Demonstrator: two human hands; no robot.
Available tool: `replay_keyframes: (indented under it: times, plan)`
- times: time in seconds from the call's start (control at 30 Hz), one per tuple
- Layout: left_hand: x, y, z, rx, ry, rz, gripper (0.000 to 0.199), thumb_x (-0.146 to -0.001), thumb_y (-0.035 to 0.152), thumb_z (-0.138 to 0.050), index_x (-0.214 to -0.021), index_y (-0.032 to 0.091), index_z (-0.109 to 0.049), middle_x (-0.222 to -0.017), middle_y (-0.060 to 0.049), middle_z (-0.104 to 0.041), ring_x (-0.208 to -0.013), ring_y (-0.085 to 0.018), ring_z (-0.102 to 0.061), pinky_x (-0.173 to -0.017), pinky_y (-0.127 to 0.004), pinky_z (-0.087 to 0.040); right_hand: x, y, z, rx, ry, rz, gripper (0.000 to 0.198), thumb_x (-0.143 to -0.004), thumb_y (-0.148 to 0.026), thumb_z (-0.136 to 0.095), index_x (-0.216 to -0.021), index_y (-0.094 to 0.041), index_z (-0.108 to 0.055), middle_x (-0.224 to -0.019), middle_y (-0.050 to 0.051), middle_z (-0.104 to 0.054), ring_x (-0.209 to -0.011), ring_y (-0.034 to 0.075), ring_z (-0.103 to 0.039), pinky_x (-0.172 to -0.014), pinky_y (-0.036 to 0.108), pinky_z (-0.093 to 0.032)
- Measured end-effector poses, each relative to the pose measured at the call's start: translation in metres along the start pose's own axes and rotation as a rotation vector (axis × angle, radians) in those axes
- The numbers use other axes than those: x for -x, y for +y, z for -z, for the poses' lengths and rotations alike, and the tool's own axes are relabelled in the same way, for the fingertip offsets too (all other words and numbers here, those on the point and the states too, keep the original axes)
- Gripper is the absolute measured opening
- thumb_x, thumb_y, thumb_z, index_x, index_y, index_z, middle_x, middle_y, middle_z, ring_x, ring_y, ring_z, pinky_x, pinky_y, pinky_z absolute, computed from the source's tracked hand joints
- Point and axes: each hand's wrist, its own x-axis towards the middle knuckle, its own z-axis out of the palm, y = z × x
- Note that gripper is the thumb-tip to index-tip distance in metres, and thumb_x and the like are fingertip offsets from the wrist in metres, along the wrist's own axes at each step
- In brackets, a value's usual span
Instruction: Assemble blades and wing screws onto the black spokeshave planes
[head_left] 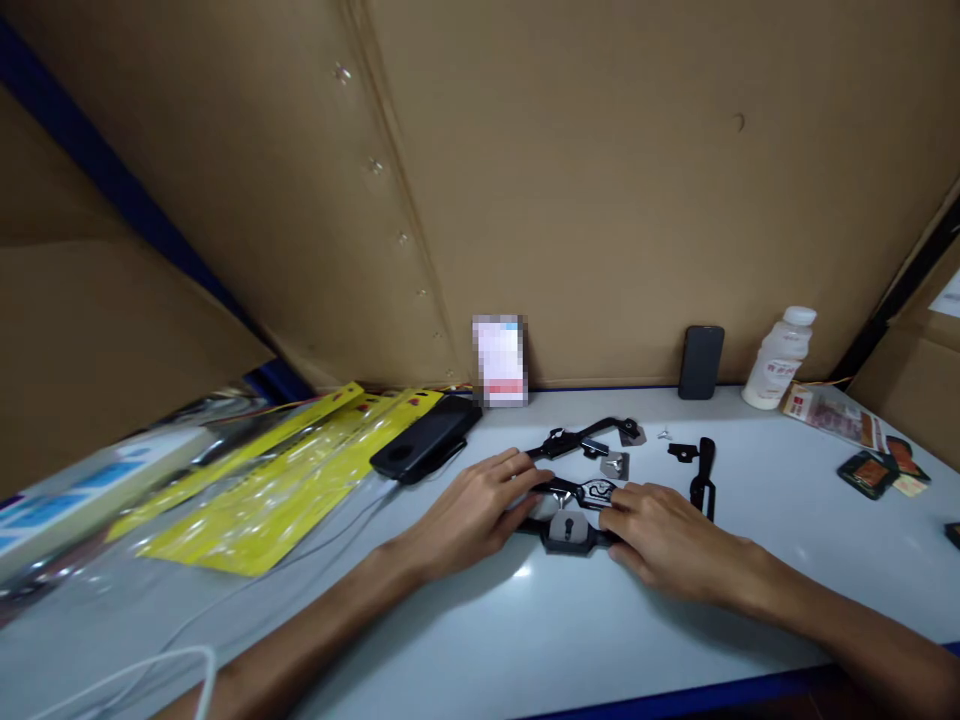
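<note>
Near the middle of the white table, a black spokeshave body (577,490) lies between my two hands. Its left end is in the closed fingers of my left hand (487,500), and its right end is in those of my right hand (656,530). Just in front sits another black spokeshave (568,547) with a grey slotted blade (564,524) on it; my fingertips partly cover its ends. Behind my hands lies a third black spokeshave (581,440). A loose square blade (616,466) with a silver screw rests beside it.
To the right lie another black spokeshave (703,475), a small black plate (682,453) and silver screws (664,433). Yellow packaging (300,480) and a black device (424,440) with a cable are left. A phone (701,362) and white bottle (780,360) stand at the back.
</note>
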Motion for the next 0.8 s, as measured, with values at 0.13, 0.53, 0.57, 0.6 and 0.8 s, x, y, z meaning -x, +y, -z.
replay_keyframes:
  times: [0.13, 0.53, 0.57, 0.6, 0.8]
  plan:
    - [0.001, 0.001, -0.007, 0.006, 0.061, -0.005, 0.028, -0.104, 0.022, -0.043, -0.123, 0.016, -0.063, -0.100, -0.009, -0.065, -0.090, -0.022, -0.061, -0.077, -0.037, -0.056, -0.006, 0.017, 0.001, -0.035, 0.120, -0.091, 0.022, -0.098, -0.023, -0.053, -0.086, -0.019, -0.071, -0.086, 0.008, -0.069, -0.082, 0.023, -0.063, -0.072, 0.036, -0.044]
    - [0.001, -0.004, -0.005, 0.003, 0.164, -0.057, 0.030, -0.101, 0.013, -0.042, -0.114, 0.018, -0.069, -0.090, -0.007, -0.066, -0.083, -0.018, -0.062, -0.071, -0.028, -0.053, -0.012, 0.080, 0.007, 0.042, 0.221, -0.406, 0.021, -0.094, -0.014, -0.054, -0.102, -0.020, -0.072, -0.101, 0.010, -0.070, -0.094, 0.024, -0.063, -0.076, 0.032, -0.042]
    - [0.001, -0.004, -0.005, 0.002, 0.171, -0.060, 0.031, -0.101, 0.013, -0.042, -0.114, 0.018, -0.069, -0.090, -0.007, -0.066, -0.082, -0.018, -0.062, -0.070, -0.028, -0.053, -0.012, 0.083, 0.008, 0.045, 0.227, -0.420, 0.020, -0.095, -0.016, -0.054, -0.100, -0.020, -0.073, -0.100, 0.010, -0.069, -0.094, 0.025, -0.063, -0.076, 0.032, -0.042]
    - [0.001, -0.004, -0.005, 0.001, 0.179, -0.064, 0.031, -0.101, 0.012, -0.042, -0.113, 0.017, -0.069, -0.090, -0.007, -0.066, -0.082, -0.018, -0.062, -0.070, -0.028, -0.053, -0.012, 0.087, 0.008, 0.049, 0.235, -0.436, 0.021, -0.096, -0.017, -0.053, -0.099, -0.019, -0.073, -0.099, 0.011, -0.069, -0.094, 0.025, -0.063, -0.076, 0.032, -0.042]
    - [0.001, -0.002, -0.004, -0.008, 0.185, -0.080, 0.028, -0.100, 0.012, -0.043, -0.113, 0.016, -0.068, -0.090, -0.007, -0.065, -0.081, -0.019, -0.060, -0.070, -0.030, -0.052, -0.018, 0.089, 0.005, 0.051, 0.271, -0.416, 0.024, -0.100, -0.022, -0.052, -0.108, -0.020, -0.074, -0.105, 0.011, -0.069, -0.105, 0.025, -0.056, -0.088, 0.034, -0.042]
